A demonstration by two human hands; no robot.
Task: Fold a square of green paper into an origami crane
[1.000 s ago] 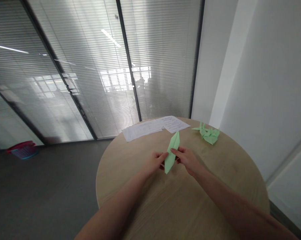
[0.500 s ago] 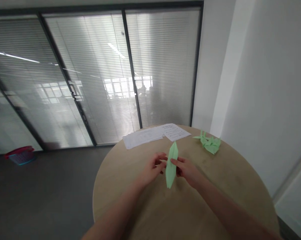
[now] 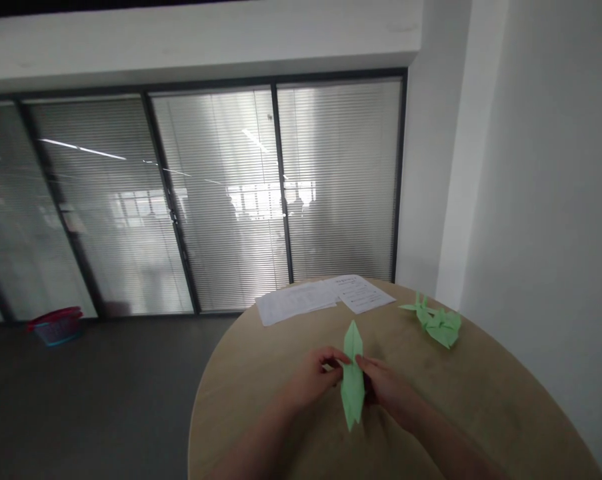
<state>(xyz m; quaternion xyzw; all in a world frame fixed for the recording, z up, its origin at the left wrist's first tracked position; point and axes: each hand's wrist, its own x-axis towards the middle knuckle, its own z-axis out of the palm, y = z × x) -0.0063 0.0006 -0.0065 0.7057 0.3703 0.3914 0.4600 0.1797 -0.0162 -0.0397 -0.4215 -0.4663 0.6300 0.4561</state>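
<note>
A long strip of folded green paper (image 3: 353, 387), pointed at its far end and split at the near end, is held upright lengthwise between my two hands. My left hand (image 3: 321, 377) pinches its left edge, with a fingertip on the face near the middle. On the other side, my right hand (image 3: 381, 383) grips the right edge, thumb on top and the other fingers partly hidden behind the paper. Both hands are over the round wooden table (image 3: 261, 360).
Several folded green paper figures (image 3: 438, 325) lie in a cluster at the table's right. White sheets (image 3: 298, 301) and a printed page (image 3: 363, 293) are at the far edge. A red and blue basket (image 3: 57, 327) stands on the floor at left, before a glass partition with blinds (image 3: 345, 180).
My view has tilted up, so the table and hands sit lower. My left fingers have closed in on the folded paper's left edge; the right hand keeps its grip.
</note>
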